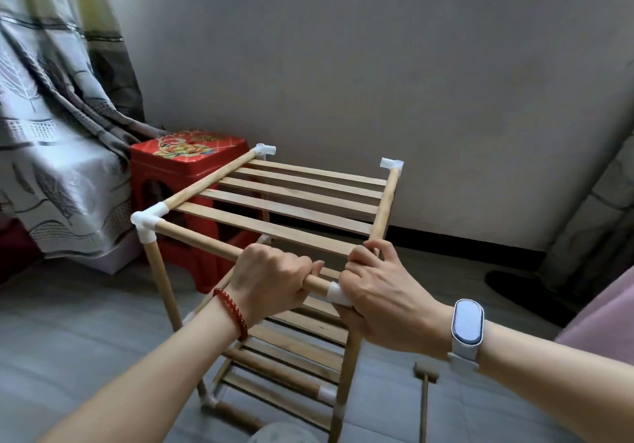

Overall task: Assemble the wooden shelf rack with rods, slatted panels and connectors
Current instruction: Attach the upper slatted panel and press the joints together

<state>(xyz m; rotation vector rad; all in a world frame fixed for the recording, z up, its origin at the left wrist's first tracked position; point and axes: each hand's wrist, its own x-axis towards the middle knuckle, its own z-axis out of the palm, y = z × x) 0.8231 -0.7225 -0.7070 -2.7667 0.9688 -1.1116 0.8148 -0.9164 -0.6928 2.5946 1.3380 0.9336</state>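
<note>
A wooden shelf rack [274, 209] stands on the floor in front of me, with a slatted top panel [291, 195] and lower slatted shelves [291, 346]. White plastic connectors sit at the near left corner [148, 221], the far left corner [265, 149] and the far right corner [391, 163]. My left hand [274, 278] grips the top front rod [202, 241] near its right end. My right hand [380, 295] grips the near right corner connector [338, 294], largely hiding it, with fingers against the right side rod [386, 202].
A red plastic stool [185, 168] stands behind the rack at the left, beside a patterned curtain [51, 133]. A wooden mallet [425, 394] lies on the grey floor at the right. A grey wall is behind. A pink surface [603, 319] fills the right edge.
</note>
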